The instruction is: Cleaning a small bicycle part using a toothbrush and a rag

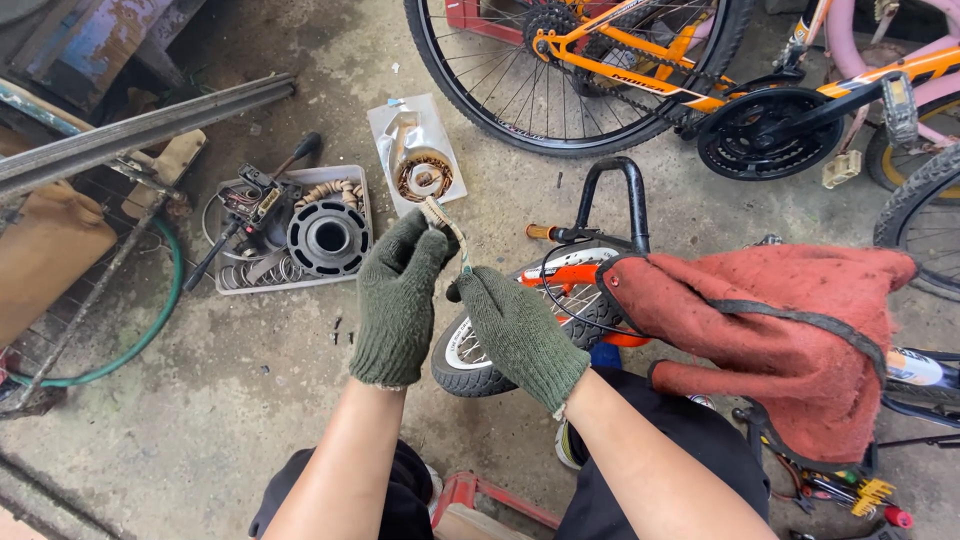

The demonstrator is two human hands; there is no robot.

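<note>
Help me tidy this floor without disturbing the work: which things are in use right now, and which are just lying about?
In use:
- left hand, pinching the toothbrush
- right hand, at the toothbrush's lower end

Lying about:
- tray of motor parts
- plastic packet with a copper coil
- green hose
- red cloth
- orange bicycle

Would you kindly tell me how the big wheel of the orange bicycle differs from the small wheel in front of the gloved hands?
The big wheel has a dark rim and stands on the orange bicycle, beside its chain; the small wheel has a white rim under an orange frame. The big wheel runs out of the top of the view, while the small wheel sits partly hidden behind the right hand. Both have black tyres and thin spokes, and both rest on the concrete floor.
</note>
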